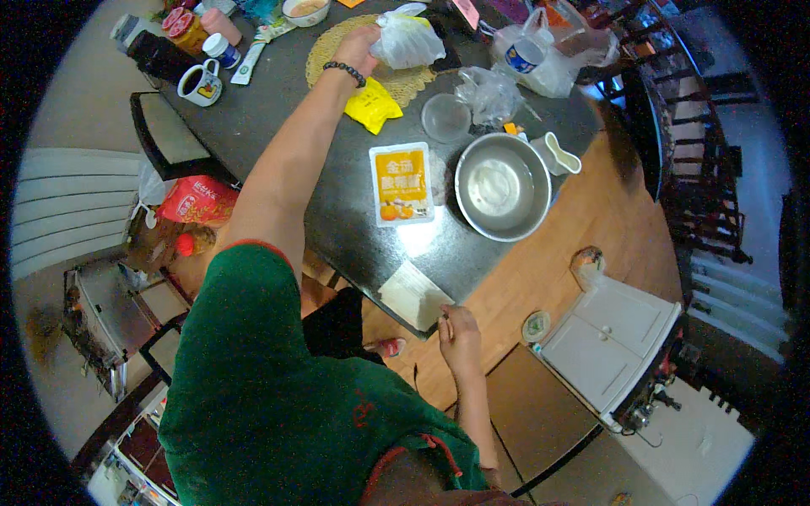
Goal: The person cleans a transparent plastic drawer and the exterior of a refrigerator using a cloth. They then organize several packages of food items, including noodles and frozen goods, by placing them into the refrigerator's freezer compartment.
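Observation:
My left hand, with a dark bead bracelet at the wrist, reaches to the far side of the dark table and closes on a white plastic bag. Under the bag lies a round yellow woven mat, and a bright yellow packet rests at its near edge. By the table's near corner, my right hand is closed, its fingertips pinched beside a pale stack of paper sheets. What the pinch holds, if anything, is too small to make out. Between the hands sits a white tray-shaped pack with an orange label.
A steel basin stands near the table's right edge, beside a white pitcher. Behind it are a clear round lid and crumpled plastic bags. A mug of dark liquid and several jars occupy the far left.

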